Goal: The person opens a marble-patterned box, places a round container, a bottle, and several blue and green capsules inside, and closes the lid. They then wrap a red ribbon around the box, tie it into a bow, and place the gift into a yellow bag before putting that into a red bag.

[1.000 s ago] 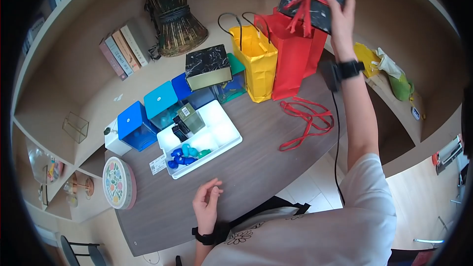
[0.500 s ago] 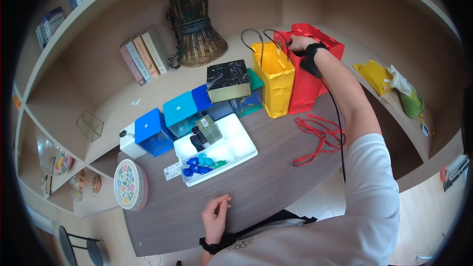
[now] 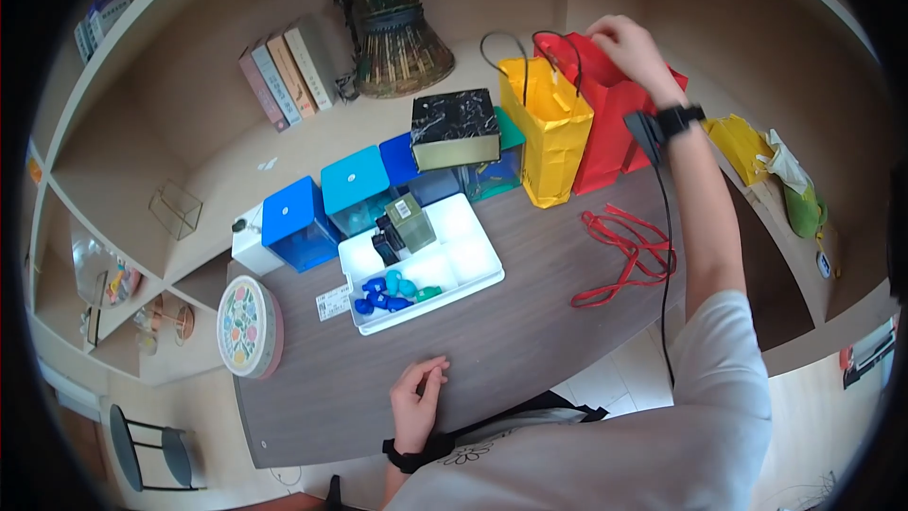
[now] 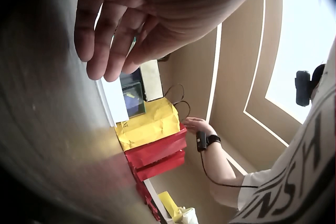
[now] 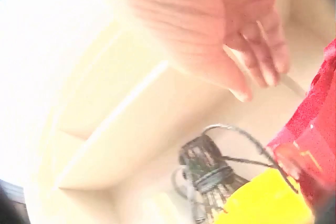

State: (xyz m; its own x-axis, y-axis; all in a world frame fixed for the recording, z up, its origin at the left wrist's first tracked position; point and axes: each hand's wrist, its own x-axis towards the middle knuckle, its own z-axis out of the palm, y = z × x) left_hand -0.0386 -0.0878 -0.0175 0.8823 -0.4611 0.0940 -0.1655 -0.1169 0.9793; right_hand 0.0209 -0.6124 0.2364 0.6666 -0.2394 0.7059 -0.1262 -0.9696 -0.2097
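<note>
My right hand (image 3: 632,52) is raised over the top of the red paper bag (image 3: 605,123). In the right wrist view its fingers (image 5: 262,56) hang loosely and hold nothing. Left of that bag stands a yellow paper bag (image 3: 550,137) with dark cord handles; the red bag's inside is mostly hidden. My left hand (image 3: 416,402) rests at the table's near edge with relaxed, slightly bent fingers and nothing in them. Ahead of it lies a white divided tray (image 3: 463,260) with blue, teal and green small pieces (image 3: 388,293) and an olive box (image 3: 410,222).
A black marbled box (image 3: 456,118) sits on the bins behind the tray. Blue (image 3: 301,222) and teal bins (image 3: 357,185) stand to its left. A red ribbon (image 3: 629,260) lies loose at the right, and a floral round tin (image 3: 249,326) at the left. Cable (image 3: 670,274) trails from my right wrist.
My right hand held a black marbled box tied with red ribbon, then reached into the red bag. Now it is out above the bag without the box. My left hand has stayed in place.
</note>
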